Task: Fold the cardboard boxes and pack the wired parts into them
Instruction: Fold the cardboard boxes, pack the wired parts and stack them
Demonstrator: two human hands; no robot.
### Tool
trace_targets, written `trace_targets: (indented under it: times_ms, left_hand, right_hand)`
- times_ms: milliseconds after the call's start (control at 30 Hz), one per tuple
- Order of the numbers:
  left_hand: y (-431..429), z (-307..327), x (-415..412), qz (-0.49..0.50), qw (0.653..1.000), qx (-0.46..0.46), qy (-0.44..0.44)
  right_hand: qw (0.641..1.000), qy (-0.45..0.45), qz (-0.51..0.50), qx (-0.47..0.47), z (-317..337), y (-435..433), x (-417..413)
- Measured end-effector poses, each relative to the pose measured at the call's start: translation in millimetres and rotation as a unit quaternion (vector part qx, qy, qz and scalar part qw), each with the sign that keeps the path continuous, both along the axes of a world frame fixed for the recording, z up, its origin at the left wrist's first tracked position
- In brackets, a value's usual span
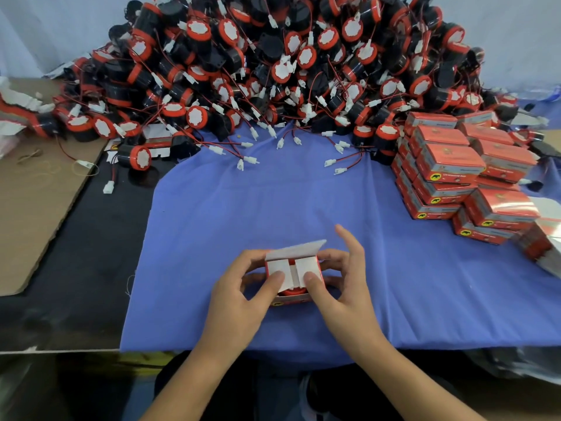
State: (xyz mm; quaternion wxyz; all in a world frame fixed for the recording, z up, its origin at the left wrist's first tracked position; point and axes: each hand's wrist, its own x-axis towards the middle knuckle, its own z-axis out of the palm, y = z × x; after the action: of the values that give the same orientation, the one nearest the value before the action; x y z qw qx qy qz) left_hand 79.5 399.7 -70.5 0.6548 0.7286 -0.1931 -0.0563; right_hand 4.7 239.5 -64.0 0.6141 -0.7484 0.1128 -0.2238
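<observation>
I see both hands at the near edge of the blue cloth (273, 202), and between them is one small red cardboard box (291, 298). It rests on the cloth with its open side turned up to the camera.

The left hand (243, 287) grasps the box from the left side: its thumb presses on the left white flap (275, 265) and the other fingers are curled around the wall. The right hand (343, 281) grasps it from the right in the same way, with the thumb on the right white flap (307, 264). Its index finger stands up straight, away from the box.

Both side flaps are folded inward, and in the gap between them a little red shows. I cannot tell surely if this is the part. The long lid flap (296, 250) on the far side is open and stands up.

Behind the cloth is a big pile of wired parts (273, 62), black and red with white plugs on thin wires. To the right is a stack of closed red boxes (455, 171). At the left, a brown cardboard sheet (36, 214) lies on the dark surface (91, 268).
</observation>
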Motion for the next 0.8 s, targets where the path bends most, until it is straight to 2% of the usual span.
trace_targets:
  times_ms: [133,233,367,633,800]
  left_hand:
    - [8,-1,-5,-0.038,0.999,-0.021,0.001]
    - [13,-3,-8,-0.073,0.997,-0.003,-0.017]
    - [8,-3,-8,-0.032,0.997,0.043,-0.052]
    - [8,-7,-4,-0.034,0.985,0.092,-0.14]
    - [8,-9,0,-0.049,0.987,0.079,-0.131]
  right_hand:
    - [0.998,-0.003,-0.005,-0.06,0,-2,0]
    - [1.0,-0.002,0.014,-0.011,0,-5,-3]
    - [0.998,0.004,0.068,-0.007,-2,-10,-7]
    - [0.992,0.007,0.062,-0.111,-4,-8,-7]
    - [0.992,-0.001,0.054,-0.114,-5,-7,-5]
